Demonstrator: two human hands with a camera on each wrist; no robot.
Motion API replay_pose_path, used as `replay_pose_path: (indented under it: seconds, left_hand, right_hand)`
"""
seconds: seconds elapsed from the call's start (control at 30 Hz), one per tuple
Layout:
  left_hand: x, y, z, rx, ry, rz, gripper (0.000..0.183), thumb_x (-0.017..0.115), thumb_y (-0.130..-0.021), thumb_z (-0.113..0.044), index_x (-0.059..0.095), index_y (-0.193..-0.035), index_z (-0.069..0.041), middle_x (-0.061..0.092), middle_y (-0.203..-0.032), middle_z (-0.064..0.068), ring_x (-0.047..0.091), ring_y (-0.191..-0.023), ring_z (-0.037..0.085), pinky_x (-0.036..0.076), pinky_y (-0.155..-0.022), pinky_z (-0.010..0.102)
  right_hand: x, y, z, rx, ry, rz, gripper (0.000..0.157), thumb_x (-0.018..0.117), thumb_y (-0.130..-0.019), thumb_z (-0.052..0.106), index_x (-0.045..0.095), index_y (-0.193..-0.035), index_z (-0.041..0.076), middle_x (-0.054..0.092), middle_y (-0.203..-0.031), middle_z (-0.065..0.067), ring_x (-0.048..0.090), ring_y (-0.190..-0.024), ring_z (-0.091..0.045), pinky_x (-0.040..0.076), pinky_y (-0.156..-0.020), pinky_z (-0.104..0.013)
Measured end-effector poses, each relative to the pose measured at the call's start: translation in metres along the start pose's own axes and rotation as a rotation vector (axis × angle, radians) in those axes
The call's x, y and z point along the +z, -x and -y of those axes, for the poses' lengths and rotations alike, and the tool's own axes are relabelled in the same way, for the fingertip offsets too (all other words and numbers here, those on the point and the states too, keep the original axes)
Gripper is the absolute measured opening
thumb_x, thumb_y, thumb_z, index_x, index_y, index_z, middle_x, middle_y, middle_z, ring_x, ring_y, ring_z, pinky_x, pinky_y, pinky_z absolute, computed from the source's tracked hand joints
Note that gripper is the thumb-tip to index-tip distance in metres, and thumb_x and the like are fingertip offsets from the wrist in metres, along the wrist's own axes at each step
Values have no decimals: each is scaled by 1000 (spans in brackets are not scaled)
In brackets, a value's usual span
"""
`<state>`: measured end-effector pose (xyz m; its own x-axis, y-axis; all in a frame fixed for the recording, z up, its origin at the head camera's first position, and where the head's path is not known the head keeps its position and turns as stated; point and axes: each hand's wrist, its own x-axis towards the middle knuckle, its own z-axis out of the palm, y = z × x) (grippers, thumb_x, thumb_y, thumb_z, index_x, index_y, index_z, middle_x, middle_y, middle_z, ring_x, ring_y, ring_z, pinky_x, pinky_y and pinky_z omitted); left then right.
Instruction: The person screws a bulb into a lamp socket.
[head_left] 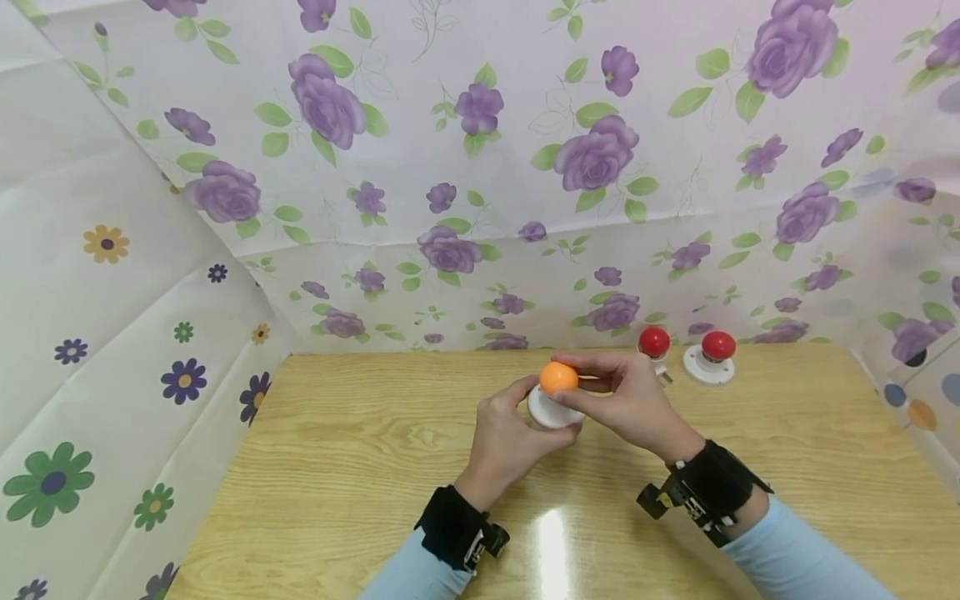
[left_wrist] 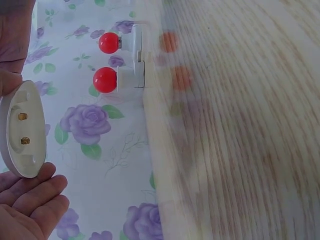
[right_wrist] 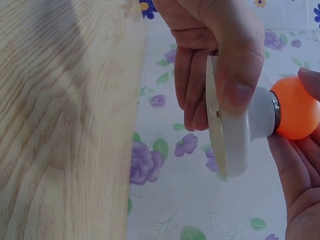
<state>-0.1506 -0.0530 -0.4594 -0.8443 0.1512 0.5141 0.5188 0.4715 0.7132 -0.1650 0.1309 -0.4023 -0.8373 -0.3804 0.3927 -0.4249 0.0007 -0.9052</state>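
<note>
An orange round bulb (head_left: 558, 378) sits in a white round lamp socket (head_left: 551, 410), held up above the table. My left hand (head_left: 513, 437) grips the socket's base at its rim, thumb on one side and fingers on the other. With thumb and fingertips my right hand (head_left: 626, 400) pinches the orange bulb. The socket's hollow underside (left_wrist: 27, 132), with two brass-coloured contacts, shows in the left wrist view. A dark metal collar (right_wrist: 276, 111) is visible between bulb and socket in the right wrist view.
Two red bulbs stand in white sockets at the table's back right, one red bulb (head_left: 654, 342) left of the other red bulb (head_left: 718, 346). The wood-grain table (head_left: 337, 467) meets flower-patterned sheeting (head_left: 480, 192) behind. A similar flowered sheet (head_left: 127, 333) hangs at left.
</note>
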Motion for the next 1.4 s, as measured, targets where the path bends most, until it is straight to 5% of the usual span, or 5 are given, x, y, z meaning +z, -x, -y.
replay_pose_path:
  seconds: [0.23, 0.47, 0.97, 1.2, 1.4]
  left_hand:
    - [-1, -1, 0, 7, -2, 16, 50, 75, -69, -47, 60, -113, -26, 62, -97, -14, 58, -84, -1, 49, -64, 23]
    - [-2, -3, 1, -2, 12, 46, 52, 76, -70, -47, 59, -115, -28, 62, -100, -14, 58, -87, 0, 48, -68, 23]
    - [-5, -5, 2, -12, 41, 48, 56, 76, -70, -48, 56, -119, -30, 59, -109, -15, 55, -100, 2, 46, -80, 27]
    - [-5, -6, 5, -48, 41, 32, 57, 75, -70, -51, 56, -119, -30, 58, -112, -15, 52, -105, 0, 45, -85, 32]
    - [-7, -8, 6, -65, 25, 18, 58, 75, -70, -52, 56, -120, -30, 58, -113, -17, 52, -105, -1, 44, -86, 27]
  right_hand:
    - [1, 0, -5, -6, 15, -27, 39, 74, -77, 11, 65, -115, 9, 64, -109, -6, 61, -96, -27, 50, -75, -38]
    - [2, 0, 14, 17, 67, -7, 39, 72, -79, 9, 63, -117, 9, 63, -112, -7, 60, -98, -25, 48, -80, -41]
    - [-9, 1, 22, 48, 137, 104, 48, 69, -84, 16, 54, -128, 12, 55, -126, -4, 52, -113, -24, 41, -91, -42]
    - [-25, -1, -10, 8, 159, 156, 52, 69, -84, 20, 51, -133, 15, 50, -133, -2, 46, -120, -21, 39, -94, -42]
    - [-34, -1, -18, 67, 210, 203, 60, 71, -80, 11, 48, -135, 14, 47, -136, 3, 43, -123, -18, 37, -96, -39]
